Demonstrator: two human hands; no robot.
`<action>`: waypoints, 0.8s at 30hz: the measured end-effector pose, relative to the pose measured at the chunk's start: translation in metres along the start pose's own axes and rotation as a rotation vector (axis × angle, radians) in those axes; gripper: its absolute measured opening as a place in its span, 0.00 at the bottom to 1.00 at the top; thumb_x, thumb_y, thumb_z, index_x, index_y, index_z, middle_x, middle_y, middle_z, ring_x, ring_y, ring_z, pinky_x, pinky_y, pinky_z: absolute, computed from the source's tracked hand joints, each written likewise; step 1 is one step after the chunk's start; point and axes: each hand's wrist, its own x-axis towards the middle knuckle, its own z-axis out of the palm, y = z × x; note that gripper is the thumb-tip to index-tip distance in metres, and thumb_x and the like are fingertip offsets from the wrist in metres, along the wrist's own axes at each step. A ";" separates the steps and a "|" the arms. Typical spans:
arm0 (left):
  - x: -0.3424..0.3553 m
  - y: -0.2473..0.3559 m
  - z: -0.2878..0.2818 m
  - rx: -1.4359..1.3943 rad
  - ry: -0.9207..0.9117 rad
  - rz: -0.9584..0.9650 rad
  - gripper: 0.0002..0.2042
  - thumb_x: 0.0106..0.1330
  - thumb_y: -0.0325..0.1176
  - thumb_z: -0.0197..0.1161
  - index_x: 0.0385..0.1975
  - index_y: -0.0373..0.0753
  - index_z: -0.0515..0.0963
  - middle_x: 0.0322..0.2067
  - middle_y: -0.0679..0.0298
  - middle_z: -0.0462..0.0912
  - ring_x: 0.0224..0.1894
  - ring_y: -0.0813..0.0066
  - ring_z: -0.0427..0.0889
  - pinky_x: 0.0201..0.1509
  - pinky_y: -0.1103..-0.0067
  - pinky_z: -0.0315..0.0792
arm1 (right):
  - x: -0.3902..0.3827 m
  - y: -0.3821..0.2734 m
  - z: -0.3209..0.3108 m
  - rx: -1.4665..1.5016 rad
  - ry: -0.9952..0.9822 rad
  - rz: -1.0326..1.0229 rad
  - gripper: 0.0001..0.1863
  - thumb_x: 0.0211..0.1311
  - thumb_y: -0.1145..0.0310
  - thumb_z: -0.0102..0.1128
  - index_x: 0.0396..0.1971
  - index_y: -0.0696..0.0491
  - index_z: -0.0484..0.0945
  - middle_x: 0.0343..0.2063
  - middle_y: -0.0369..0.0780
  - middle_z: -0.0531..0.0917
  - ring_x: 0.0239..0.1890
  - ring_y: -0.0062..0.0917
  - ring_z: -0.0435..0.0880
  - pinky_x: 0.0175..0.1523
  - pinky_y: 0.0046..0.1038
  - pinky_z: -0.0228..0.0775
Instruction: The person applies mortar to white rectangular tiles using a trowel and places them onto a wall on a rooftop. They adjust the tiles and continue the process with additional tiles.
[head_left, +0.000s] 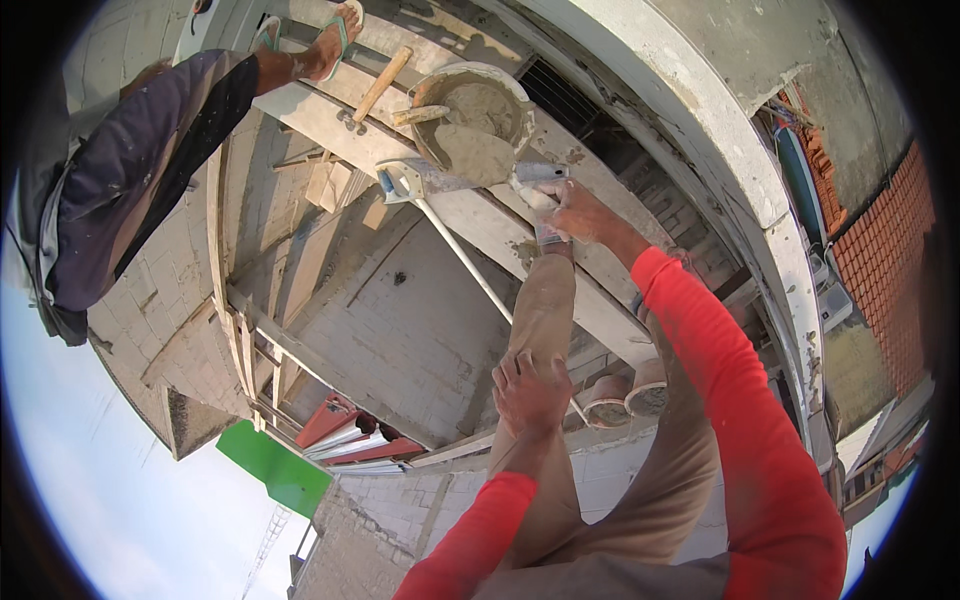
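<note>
My left hand (530, 390) lies on my trouser knee with its fingers spread, holding nothing. Beside my foot on the planks, my right hand (582, 212) has its fingers curled at a pale, smeared thing (535, 198) that I cannot make out. A grey cup-like cylinder (543, 172) lies just beyond those fingers. Farther off stands a round bucket (527, 100) of grey mortar (485, 105). A trowel with a wooden handle (420, 115) rests across it, its blade (472, 153) coated in mortar. Near the bucket lie a handsaw (402, 182) and a wooden-handled hammer (385, 85).
Plank scaffolding (320, 112) spans an open drop to a grey surface (425, 320) below. A co-worker's sandalled foot (335, 45) stands on it at the far left. A thin white pole (465, 257) slants down past my leg. A concrete ledge (725, 130) curves along the right.
</note>
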 end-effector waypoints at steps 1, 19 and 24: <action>0.001 0.002 -0.001 0.026 -0.010 0.007 0.28 0.67 0.53 0.65 0.56 0.36 0.82 0.60 0.55 0.78 0.66 0.54 0.74 0.69 0.60 0.72 | -0.019 0.002 0.005 -0.023 0.062 -0.014 0.33 0.58 0.64 0.69 0.63 0.66 0.79 0.58 0.57 0.84 0.62 0.43 0.83 0.70 0.38 0.71; 0.004 0.054 -0.012 0.379 0.075 0.182 0.30 0.72 0.54 0.60 0.58 0.31 0.81 0.55 0.47 0.83 0.63 0.47 0.79 0.67 0.58 0.74 | -0.493 0.145 -0.073 -0.042 0.819 0.354 0.22 0.51 0.60 0.68 0.44 0.57 0.87 0.31 0.53 0.88 0.36 0.49 0.89 0.50 0.44 0.80; 0.005 0.062 -0.011 0.418 0.038 0.168 0.31 0.73 0.55 0.59 0.59 0.29 0.80 0.56 0.47 0.82 0.63 0.47 0.79 0.65 0.56 0.76 | -0.594 0.189 -0.085 -0.490 0.903 0.782 0.20 0.59 0.55 0.67 0.47 0.50 0.86 0.43 0.45 0.89 0.37 0.46 0.89 0.45 0.46 0.81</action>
